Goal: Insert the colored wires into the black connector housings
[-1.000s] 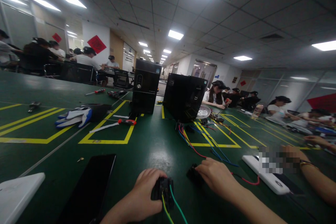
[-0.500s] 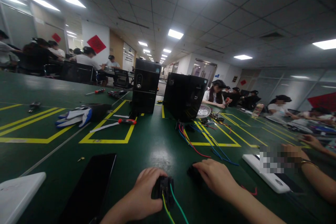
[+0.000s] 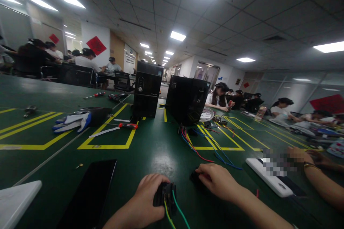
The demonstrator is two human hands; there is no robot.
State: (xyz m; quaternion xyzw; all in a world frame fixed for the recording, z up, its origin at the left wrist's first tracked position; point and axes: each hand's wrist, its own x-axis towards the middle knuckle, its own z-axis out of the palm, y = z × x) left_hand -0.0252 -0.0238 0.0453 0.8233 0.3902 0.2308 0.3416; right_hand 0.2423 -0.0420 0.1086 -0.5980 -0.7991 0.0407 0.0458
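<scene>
My left hand (image 3: 149,195) is closed around a small black electrical block (image 3: 168,195) low in the middle of the view. A green wire (image 3: 179,208) and a yellow-green wire (image 3: 168,212) run from its face toward me. To the right, my right hand (image 3: 216,179) has its fingers closed at a small black part (image 3: 195,178) by the table surface. That part is dark and half covered by the fingers, so its kind does not show.
Two black computer cases (image 3: 146,91) stand farther back on the green table (image 3: 156,143). Red and blue wires (image 3: 204,150) lie before the right one. A red-handled screwdriver (image 3: 128,126), gloves (image 3: 73,121), a black phone (image 3: 90,193), a white power bank (image 3: 268,179) and another person's hand (image 3: 298,155) surround the work area.
The view has shifted slightly. Both hands keep their holds in nearly the same places. The other person's farther hand, at the right, has moved.
</scene>
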